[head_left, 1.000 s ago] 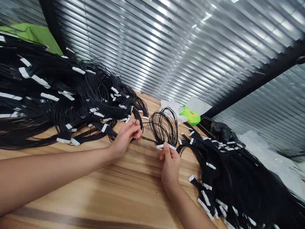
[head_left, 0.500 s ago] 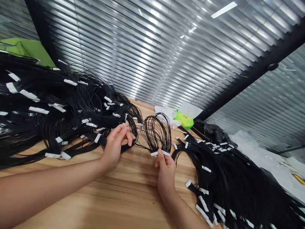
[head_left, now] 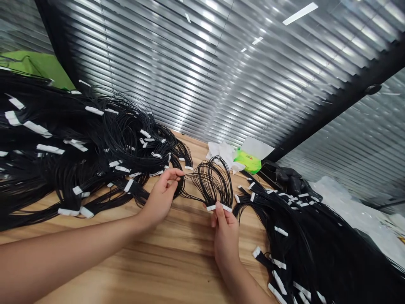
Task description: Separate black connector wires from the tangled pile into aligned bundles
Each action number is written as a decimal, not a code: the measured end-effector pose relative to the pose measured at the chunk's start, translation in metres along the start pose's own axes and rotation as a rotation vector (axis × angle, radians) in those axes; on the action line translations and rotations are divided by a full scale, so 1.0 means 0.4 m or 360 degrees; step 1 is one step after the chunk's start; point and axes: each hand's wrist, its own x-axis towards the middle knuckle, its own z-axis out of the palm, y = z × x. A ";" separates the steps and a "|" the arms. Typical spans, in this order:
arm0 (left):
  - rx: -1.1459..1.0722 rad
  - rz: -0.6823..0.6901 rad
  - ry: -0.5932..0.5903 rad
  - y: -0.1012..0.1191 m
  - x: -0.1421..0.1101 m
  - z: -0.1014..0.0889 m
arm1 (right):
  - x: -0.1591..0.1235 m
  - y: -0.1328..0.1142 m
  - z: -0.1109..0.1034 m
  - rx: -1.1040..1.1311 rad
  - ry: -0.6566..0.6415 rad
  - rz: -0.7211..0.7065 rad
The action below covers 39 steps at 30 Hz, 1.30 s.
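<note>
The looped wires (head_left: 215, 181) stand in a fan above the middle of the worktop (head_left: 158, 270), between two dark piles. Their lower ends meet at a white strip (head_left: 227, 208), which the right hand (head_left: 227, 236) grasps: its fingers are closed on the strip, the thumb lying over the near face and the other fingers behind. The loops open upward and away from the person, and a few loose strands run out from them to the left, toward the other hand.

The left hand (head_left: 160, 196) is at the end of those strands, palm partly turned inward, its fingers bent with the thumb near the forefinger. Black strands pass right at the fingertips; whether they pinch one, I cannot tell.

Beyond that hand and to its left, the left pile (head_left: 104, 139) spreads across the worktop, a tangle of black wires with many white ends. To the right of the right hand, the right pile (head_left: 303, 236) has similar wires and white ends, several of them gathered near its far edge.

Past the loops, near the far edge of the worktop, lie crumpled tissue (head_left: 223, 151) and a bright green pack (head_left: 248, 161) with a white sheet (head_left: 257, 147) rising from it. A black bundle (head_left: 289, 179) and clear plastic (head_left: 344, 204) lie behind the right pile. A ribbed metal wall (head_left: 190, 76) rises behind the worktop, with green cloth (head_left: 41, 67) at the far left.
</note>
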 end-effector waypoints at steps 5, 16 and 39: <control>0.0592 0.0369 -0.0413 0.030 -0.032 0.002 | -0.010 -0.009 0.001 -0.0065 -0.0034 -0.0025; 0.0605 0.0297 -0.0669 0.062 -0.047 0.002 | -0.012 -0.011 0.002 -0.0117 -0.0043 -0.0071; 0.0324 0.0145 -0.0620 0.051 -0.037 0.003 | -0.015 -0.020 0.012 -0.0041 -0.0058 -0.0004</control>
